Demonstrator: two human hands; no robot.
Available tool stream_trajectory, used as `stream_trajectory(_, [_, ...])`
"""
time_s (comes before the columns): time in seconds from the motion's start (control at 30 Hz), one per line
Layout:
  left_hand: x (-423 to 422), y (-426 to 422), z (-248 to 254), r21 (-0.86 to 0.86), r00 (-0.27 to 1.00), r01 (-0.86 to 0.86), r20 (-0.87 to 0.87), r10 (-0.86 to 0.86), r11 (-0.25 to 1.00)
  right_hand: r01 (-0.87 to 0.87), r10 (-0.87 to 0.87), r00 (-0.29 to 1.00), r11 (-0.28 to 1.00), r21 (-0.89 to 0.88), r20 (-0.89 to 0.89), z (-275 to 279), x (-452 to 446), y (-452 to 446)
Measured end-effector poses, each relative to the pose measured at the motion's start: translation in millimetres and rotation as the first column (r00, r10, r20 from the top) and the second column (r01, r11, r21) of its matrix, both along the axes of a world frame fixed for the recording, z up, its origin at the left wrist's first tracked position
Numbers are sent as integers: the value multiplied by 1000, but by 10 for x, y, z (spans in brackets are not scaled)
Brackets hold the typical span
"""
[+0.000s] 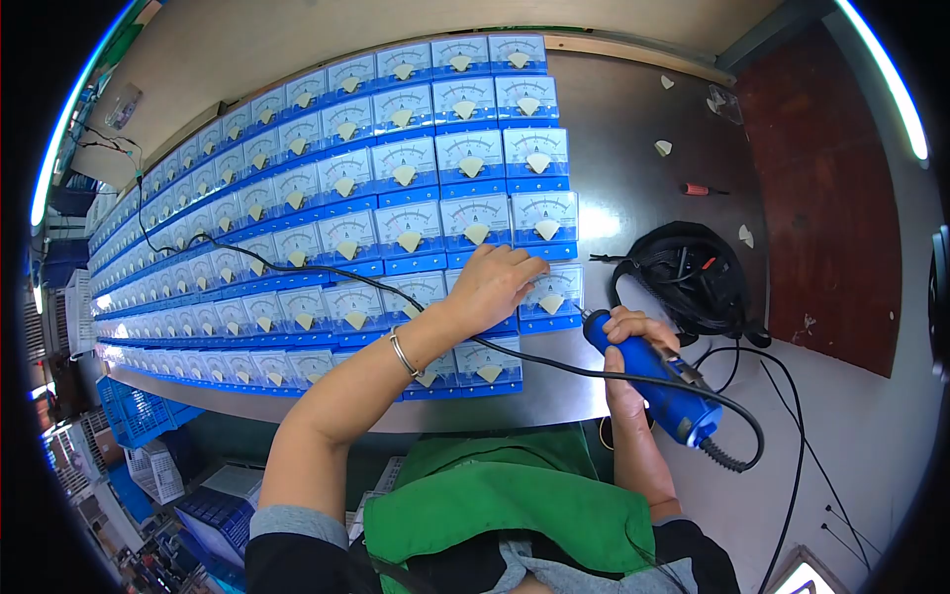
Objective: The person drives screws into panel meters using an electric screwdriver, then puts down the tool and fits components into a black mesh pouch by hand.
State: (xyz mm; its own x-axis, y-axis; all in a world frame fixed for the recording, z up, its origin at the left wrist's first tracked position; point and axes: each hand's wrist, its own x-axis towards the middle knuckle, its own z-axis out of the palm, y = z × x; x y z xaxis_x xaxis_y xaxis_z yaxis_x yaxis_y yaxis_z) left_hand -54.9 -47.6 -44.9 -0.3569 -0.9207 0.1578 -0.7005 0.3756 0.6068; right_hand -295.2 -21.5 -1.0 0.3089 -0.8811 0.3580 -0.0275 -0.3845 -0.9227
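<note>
Tabletop [633, 129] — smooth, glossy, metal-looking. Meters [406, 223]: clear glossy plastic over blue plastic. Apron [515, 505] — green cloth, matt. Bracelet [402, 351]: shiny metal.

Blue screwdriver [655, 384] near rowed meters [404, 163]

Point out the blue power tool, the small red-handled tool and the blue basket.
Blue power tool [675, 408]: head view, lower body.
Red-handled tool [696, 189]: head view, handle.
Blue basket [121, 414]: head view, side wall.
</note>
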Motion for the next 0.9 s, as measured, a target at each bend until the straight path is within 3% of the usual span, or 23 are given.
stream_trajectory(0.1, [18, 5, 2, 11, 999, 11, 39, -11, 1000, 8, 27, 961, 992, -125, 275, -120, 199, -15])
stream_trajectory(0.23, [20, -15, -12, -85, 998, -48, 32, 51, 995, 83, -85, 995, 996, 40, 57, 3, 125, -37])
stream_trajectory(0.37, [36, 10, -16, -65, 997, -69, 32, 72, 995, -33, 56, 959, 996, -88, 278, 25, 330, 48])
stream_trajectory(0.73, [33, 14, -21, -55, 995, -93, 17, 94, 994, 2, 2, 956, 1000, -11, 293, -81, 577, 132])
stream_trajectory(0.83, [21, 28, -33, -54, 995, -97, 19, 98, 994, -129, 130, 991, 984, 120, -5, 72, 457, 88])
stream_trajectory(0.87, [18, 27, -39, -54, 995, -98, 19, 99, 994, -187, 189, 982, 980, -69, 30, -54, 470, 30])
stream_trajectory(0.9, [22, 12, -46, -41, 994, -104, 16, 105, 994, -122, 205, 930, 956, -268, 305, -268, 629, 47])
